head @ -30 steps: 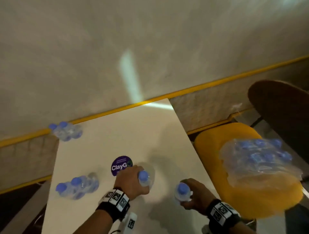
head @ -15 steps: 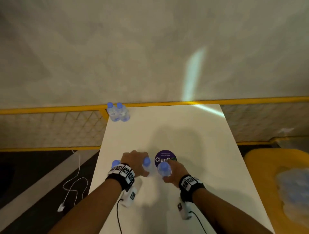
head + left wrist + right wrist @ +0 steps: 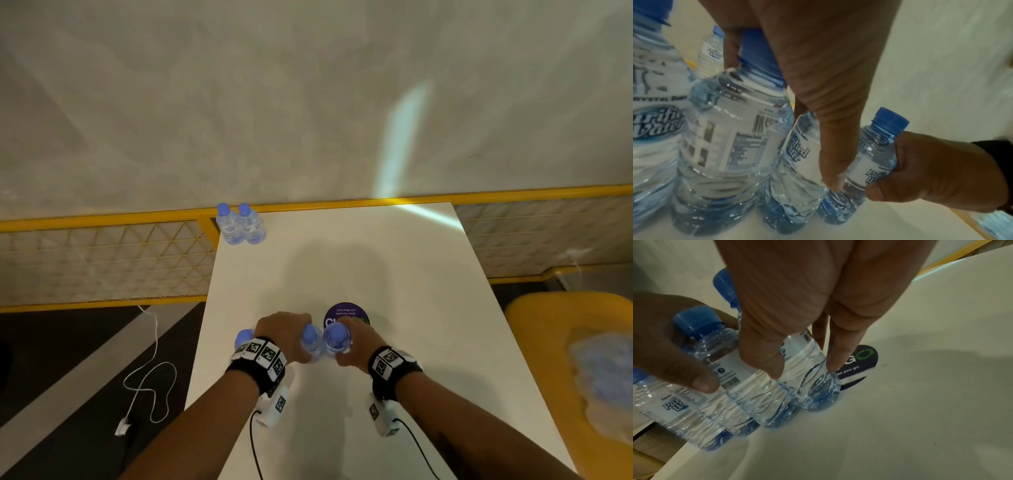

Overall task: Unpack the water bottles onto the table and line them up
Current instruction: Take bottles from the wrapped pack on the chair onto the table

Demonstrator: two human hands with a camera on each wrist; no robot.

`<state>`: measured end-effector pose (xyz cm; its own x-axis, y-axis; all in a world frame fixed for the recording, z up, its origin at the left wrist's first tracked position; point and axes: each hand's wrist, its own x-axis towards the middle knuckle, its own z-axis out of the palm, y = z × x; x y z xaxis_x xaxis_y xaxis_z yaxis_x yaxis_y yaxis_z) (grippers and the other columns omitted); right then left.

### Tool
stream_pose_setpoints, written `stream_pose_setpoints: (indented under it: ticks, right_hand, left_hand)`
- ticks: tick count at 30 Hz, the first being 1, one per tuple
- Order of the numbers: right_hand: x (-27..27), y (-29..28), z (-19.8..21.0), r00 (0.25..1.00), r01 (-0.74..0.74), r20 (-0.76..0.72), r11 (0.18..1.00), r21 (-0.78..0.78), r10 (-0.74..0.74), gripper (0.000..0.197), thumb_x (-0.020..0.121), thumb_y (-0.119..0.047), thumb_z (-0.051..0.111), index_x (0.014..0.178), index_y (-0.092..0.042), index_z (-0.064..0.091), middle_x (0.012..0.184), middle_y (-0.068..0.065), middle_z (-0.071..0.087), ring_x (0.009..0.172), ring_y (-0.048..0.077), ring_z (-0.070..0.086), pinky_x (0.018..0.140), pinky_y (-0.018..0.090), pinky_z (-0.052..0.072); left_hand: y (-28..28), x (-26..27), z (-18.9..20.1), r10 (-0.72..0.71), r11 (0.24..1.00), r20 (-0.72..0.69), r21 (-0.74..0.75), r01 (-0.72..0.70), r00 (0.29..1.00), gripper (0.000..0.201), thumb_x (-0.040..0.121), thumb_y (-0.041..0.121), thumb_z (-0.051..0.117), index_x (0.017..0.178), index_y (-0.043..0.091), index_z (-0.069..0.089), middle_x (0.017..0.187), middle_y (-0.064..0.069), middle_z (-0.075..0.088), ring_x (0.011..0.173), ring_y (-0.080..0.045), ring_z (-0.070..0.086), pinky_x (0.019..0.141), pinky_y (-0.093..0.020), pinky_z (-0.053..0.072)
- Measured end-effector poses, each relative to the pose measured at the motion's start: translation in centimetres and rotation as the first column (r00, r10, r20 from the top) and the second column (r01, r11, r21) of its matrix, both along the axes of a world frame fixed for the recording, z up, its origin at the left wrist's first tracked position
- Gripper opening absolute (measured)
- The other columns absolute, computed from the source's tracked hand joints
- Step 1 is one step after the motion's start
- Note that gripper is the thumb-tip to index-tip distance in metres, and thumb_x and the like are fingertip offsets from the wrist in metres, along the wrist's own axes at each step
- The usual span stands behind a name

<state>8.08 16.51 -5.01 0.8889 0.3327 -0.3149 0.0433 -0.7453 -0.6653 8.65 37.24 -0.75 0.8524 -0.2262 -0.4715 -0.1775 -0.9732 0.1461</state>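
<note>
Several clear water bottles with blue caps stand in a row near the left edge of the white table (image 3: 394, 267). My left hand (image 3: 286, 337) grips one bottle (image 3: 310, 339) of that row, thumb in front, fingers behind (image 3: 797, 155). Right beside it, my right hand (image 3: 358, 344) grips another bottle (image 3: 337, 339) by its body (image 3: 809, 369), upright with its base at the table top. In the left wrist view this bottle (image 3: 873, 155) ends the row. One more cap (image 3: 244, 337) shows left of my left wrist. Two bottles (image 3: 239, 226) stand at the far left corner.
A purple round sticker (image 3: 346, 311) lies just behind the right hand's bottle. On the right, a yellow chair (image 3: 534, 322) carries a plastic-wrapped pack of bottles (image 3: 599, 370). A yellow rail (image 3: 342, 205) runs behind the table. A white cable (image 3: 150, 380) lies on the floor, left.
The view swung left from the chair to the table. Both hands carried their bottles leftward; the two bottles now stand close together beside those at the left edge.
</note>
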Motion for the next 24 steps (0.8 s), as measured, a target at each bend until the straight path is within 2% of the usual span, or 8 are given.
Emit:
stream_pose_setpoints:
  ticks: [3,5,7,10,12,16,21,24]
  right_hand:
    - [-0.3,-0.8,-0.6,0.998,0.030,-0.055,1.000,-0.005,-0.030,0.081,0.059,-0.028,0.088,0.129,-0.016,0.049,0.125,0.003,0.059,0.109,0.019,0.058,0.098,0.036,0.049]
    - [-0.7,-2.2,-0.9,0.992,0.074,-0.098,0.997,-0.010,-0.075,0.099,0.059,-0.037,0.088,0.141,-0.016,0.037,0.137,0.004,0.049,0.121,0.022,0.052,0.103,0.032,0.043]
    - [-1.7,-4.7,-1.1,0.987,0.128,-0.102,0.992,0.022,-0.125,0.093,0.064,-0.038,0.087,0.141,-0.018,0.039,0.138,0.001,0.048,0.118,0.019,0.054,0.100,0.029,0.046]
    - [-4.6,-10.7,-0.8,0.967,0.216,-0.153,0.974,0.070,-0.203,0.062,0.071,-0.037,0.083,0.125,-0.025,0.056,0.122,-0.005,0.059,0.100,0.010,0.062,0.086,0.030,0.057]
    - [-7.6,-16.0,-0.7,0.946,0.287,-0.177,0.955,0.079,-0.270,0.040,0.074,-0.037,0.080,0.109,-0.032,0.062,0.109,-0.010,0.064,0.093,0.005,0.065,0.080,0.028,0.059]
    - [-14.7,-27.9,0.2,0.862,0.483,-0.161,0.875,-0.029,-0.481,0.018,0.081,-0.032,0.075,0.094,-0.037,0.063,0.097,-0.012,0.069,0.084,-0.001,0.066,0.076,0.020,0.055]
    - [-22.3,-41.1,2.2,0.575,0.810,-0.116,0.583,-0.063,-0.810,0.012,0.085,-0.016,0.071,0.087,-0.026,0.066,0.090,-0.001,0.071,0.080,0.010,0.065,0.075,0.033,0.055]
    - [-24.7,-47.2,2.4,0.389,0.919,-0.120,0.394,-0.018,-0.913,0.022,0.086,-0.020,0.071,0.106,-0.023,0.063,0.102,0.000,0.066,0.087,0.015,0.064,0.076,0.035,0.053]
  left_hand:
    - [0.1,0.0,0.3,-0.022,1.000,-0.052,0.005,0.022,0.998,0.070,0.058,0.070,0.079,0.115,0.037,0.055,0.107,0.010,0.069,0.099,-0.024,0.068,0.085,-0.038,0.055]
    - [0.3,-0.2,0.8,-0.025,1.000,-0.058,0.013,0.026,0.998,0.103,0.051,0.079,0.079,0.140,0.039,0.045,0.132,0.011,0.062,0.118,-0.022,0.061,0.097,-0.042,0.052]
    - [0.0,-0.9,1.7,-0.017,1.000,0.062,0.001,0.017,0.998,0.122,0.047,0.091,0.068,0.151,0.036,0.036,0.147,0.009,0.052,0.127,-0.022,0.054,0.102,-0.042,0.049]
    - [-2.4,-2.2,2.8,-0.026,0.987,0.319,-0.142,0.075,0.947,0.102,0.052,0.096,0.058,0.130,0.031,0.059,0.125,0.009,0.064,0.106,-0.020,0.063,0.084,-0.038,0.055]
    - [-5.8,-3.3,3.5,-0.013,0.950,0.344,-0.290,0.119,0.939,0.072,0.062,0.089,0.063,0.108,0.034,0.064,0.102,0.016,0.064,0.091,-0.014,0.062,0.075,-0.034,0.053]
    - [-16.3,-5.6,4.3,-0.163,0.865,-0.032,-0.485,0.128,0.986,0.048,0.070,0.075,0.069,0.092,0.033,0.064,0.087,0.018,0.066,0.081,-0.002,0.062,0.074,-0.027,0.054]
    - [-32.2,-9.2,3.6,-0.435,0.798,-0.367,-0.580,0.164,0.822,0.046,0.073,0.065,0.076,0.102,0.030,0.069,0.095,0.012,0.073,0.086,-0.004,0.069,0.083,-0.036,0.060]
    - [-40.9,-11.3,2.0,-0.477,0.805,-0.475,-0.574,0.150,0.739,0.052,0.077,0.060,0.075,0.120,0.033,0.065,0.111,0.011,0.072,0.100,-0.011,0.068,0.094,-0.042,0.058]
